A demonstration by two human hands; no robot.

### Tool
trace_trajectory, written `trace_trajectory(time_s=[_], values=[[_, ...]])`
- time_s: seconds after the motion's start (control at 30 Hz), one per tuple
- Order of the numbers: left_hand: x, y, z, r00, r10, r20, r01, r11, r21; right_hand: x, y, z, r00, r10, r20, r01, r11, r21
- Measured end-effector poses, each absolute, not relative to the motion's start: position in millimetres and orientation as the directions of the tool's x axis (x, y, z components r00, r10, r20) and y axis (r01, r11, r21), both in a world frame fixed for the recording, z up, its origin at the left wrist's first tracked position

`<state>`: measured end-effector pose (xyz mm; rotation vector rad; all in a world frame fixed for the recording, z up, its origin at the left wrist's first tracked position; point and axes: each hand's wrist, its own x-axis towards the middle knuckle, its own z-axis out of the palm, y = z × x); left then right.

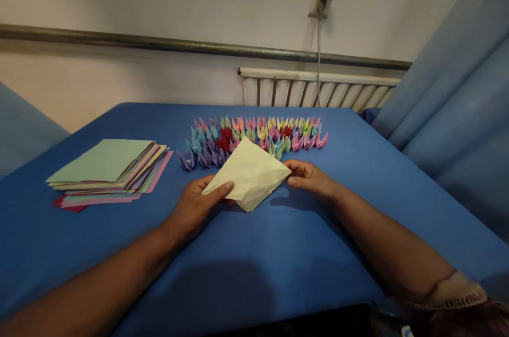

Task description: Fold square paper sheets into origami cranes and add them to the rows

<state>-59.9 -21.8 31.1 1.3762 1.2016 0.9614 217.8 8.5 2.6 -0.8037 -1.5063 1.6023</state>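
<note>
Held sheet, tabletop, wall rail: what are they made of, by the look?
Sheet: almost surely paper, matte pale yellow, with sharp folds and creases.
Tabletop: smooth, dull blue; cloth or laminate, can't tell.
Rail: probably metal, grey with a faint sheen.

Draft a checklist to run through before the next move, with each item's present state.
1. Left hand holding the pale-yellow folded paper: ok, thumb on top.
2. Right hand at its right corner: ok, pinching.
3. Hidden underside folds aligned: cannot tell.
4. Folded paper clear of the origami cranes: cannot tell, they overlap in view.
5. Colored-paper stack squared: not ok, edges uneven.
</note>
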Motion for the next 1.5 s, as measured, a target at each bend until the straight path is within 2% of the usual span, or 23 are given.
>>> trace_trajectory(time_s=[0.13, 0.43, 0.5, 0.57, 0.67, 0.73, 0.83, 0.93, 1.0, 1.07, 1.13, 1.2, 1.27, 1.3, 1.37, 1.43, 1.5], values=[[-60, -19, 26, 0.226, 0.969, -0.096, 0.139, 0.065, 0.988, 210, 6, 1, -0.398, 0.917, 0.013, -0.07, -0.016, -0.997], [-64, -17, 27, 0.281, 0.955, -0.095, 0.223, 0.031, 0.974, 217, 7, 5, -0.468, 0.881, -0.076, -0.109, -0.143, -0.984], [-64, -17, 28, 0.303, 0.945, -0.125, 0.283, 0.036, 0.959, 219, 8, 5, -0.52, 0.84, -0.156, -0.023, -0.196, -0.98], [-64, -15, 28, 0.33, 0.932, -0.15, 0.422, -0.004, 0.907, 220, 7, 5, -0.559, 0.779, -0.284, 0.133, -0.254, -0.958], [-65, -14, 30, 0.364, 0.925, -0.106, 0.674, -0.183, 0.716, 219, 4, 6, -0.563, 0.702, -0.436, 0.336, -0.288, -0.897], [-65, -16, 32, 0.416, 0.909, 0.034, 0.74, -0.36, 0.569, 218, 2, 7, -0.545, 0.689, -0.477, 0.395, -0.291, -0.872], [-64, -24, 35, 0.64, 0.741, 0.204, 0.617, -0.654, 0.437, 217, 2, 10, -0.526, 0.691, -0.496, 0.381, -0.329, -0.864], [-61, -31, 32, 0.85, 0.501, 0.164, 0.414, -0.827, 0.381, 218, 5, 12, -0.534, 0.678, -0.505, 0.275, -0.426, -0.862], [-60, -32, 28, 0.888, 0.441, 0.133, 0.374, -0.858, 0.352, 218, 7, 11, -0.543, 0.663, -0.515, 0.21, -0.487, -0.848], [-59, -31, 22, 0.875, 0.464, 0.138, 0.402, -0.855, 0.328, 217, 8, 10, -0.556, 0.645, -0.523, 0.21, -0.5, -0.84], [-60, -29, 17, 0.836, 0.529, 0.148, 0.471, -0.828, 0.305, 216, 7, 9, -0.542, 0.644, -0.54, 0.314, -0.441, -0.841], [-61, -27, 12, 0.796, 0.588, 0.147, 0.532, -0.794, 0.294, 215, 3, 9, -0.437, 0.755, -0.489, 0.47, -0.272, -0.84], [-61, -24, 10, 0.767, 0.624, 0.148, 0.565, -0.766, 0.306, 216, -3, 13, -0.319, 0.908, -0.271, 0.604, -0.026, -0.796], [-60, -23, 9, 0.754, 0.639, 0.153, 0.574, -0.754, 0.321, 216, -7, 16, -0.307, 0.943, -0.13, 0.636, 0.102, -0.765], [-58, -19, 9, 0.719, 0.677, 0.159, 0.597, -0.718, 0.359, 216, -14, 21, -0.418, 0.908, 0.043, 0.606, 0.314, -0.731], [-55, -16, 10, 0.676, 0.72, 0.154, 0.626, -0.672, 0.395, 213, -19, 22, -0.576, 0.812, 0.092, 0.522, 0.452, -0.723], [-53, -11, 10, 0.639, 0.754, 0.151, 0.649, -0.634, 0.421, 208, -19, 18, -0.64, 0.757, 0.128, 0.512, 0.545, -0.664]])
